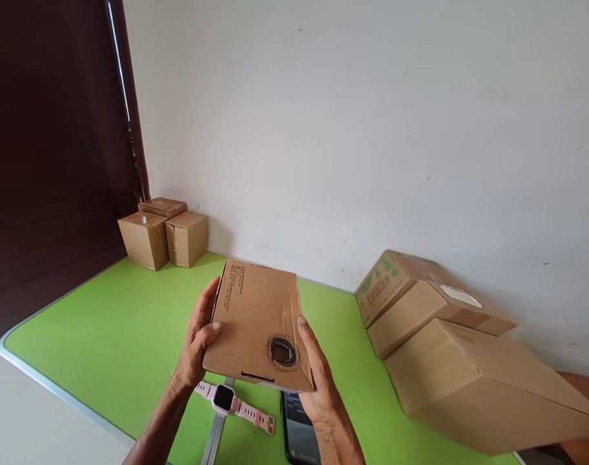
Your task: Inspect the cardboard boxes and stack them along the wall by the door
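I hold a flat brown cardboard box (258, 323) above the green table (115, 323), tilted with its top face toward me. My left hand (197, 342) grips its left edge, thumb on top. My right hand (318, 378) grips the near right corner, thumb on the top face. The box has black printed text at its far left corner, a dark scribbled circle near the front right, and a small slot at the front edge. Under the box lie a pink smartwatch (227, 400) and a dark phone (299, 433).
Three small cardboard boxes (161, 232) sit at the table's far left corner by a dark door. Larger cardboard boxes (449, 336) are stacked and leaning at the right, against the white wall. A metal strip runs across the table under the watch.
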The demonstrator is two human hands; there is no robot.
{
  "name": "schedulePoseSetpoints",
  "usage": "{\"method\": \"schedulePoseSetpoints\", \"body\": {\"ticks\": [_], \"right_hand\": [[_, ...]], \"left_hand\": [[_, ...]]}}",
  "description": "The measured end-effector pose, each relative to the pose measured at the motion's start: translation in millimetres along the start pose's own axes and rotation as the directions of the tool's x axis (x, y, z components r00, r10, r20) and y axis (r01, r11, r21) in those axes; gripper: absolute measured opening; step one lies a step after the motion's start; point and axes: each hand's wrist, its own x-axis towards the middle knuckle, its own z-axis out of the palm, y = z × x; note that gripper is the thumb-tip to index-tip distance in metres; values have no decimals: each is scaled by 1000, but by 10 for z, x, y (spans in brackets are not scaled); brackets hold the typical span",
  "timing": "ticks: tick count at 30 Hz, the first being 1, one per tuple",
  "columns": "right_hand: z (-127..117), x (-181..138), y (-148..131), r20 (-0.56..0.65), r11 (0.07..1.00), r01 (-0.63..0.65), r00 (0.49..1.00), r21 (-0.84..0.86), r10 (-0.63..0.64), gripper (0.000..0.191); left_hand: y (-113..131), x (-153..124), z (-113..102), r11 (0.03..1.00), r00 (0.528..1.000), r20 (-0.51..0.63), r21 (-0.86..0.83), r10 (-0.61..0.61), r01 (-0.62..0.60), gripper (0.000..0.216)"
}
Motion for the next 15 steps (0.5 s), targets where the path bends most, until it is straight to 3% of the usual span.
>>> {"method": "schedulePoseSetpoints", "body": {"ticks": [2,4,6,9,15], "right_hand": [[-25,-4,-22,-50,986,-156,986,54,158,61],[30,-3,-74,-15,955,-261,964,142,266,58],[128,-7,-122,-16,940,-230,970,252,242,49],[312,-50,-135,-127,910,-130,973,393,193,40],[703,-289,-43,-191,869,-97,958,485,213,55]], "left_hand": [[11,17,25,999,999,-10,25,-31,31,79],[40,26,44,993,993,-64,58,-101,105,80],[56,4,75,986,983,-108,48,-151,157,86],[1,-114,178,991,986,-103,-33,-131,129,100],[-243,-444,529,990,989,-110,90,-98,108,133]]}}
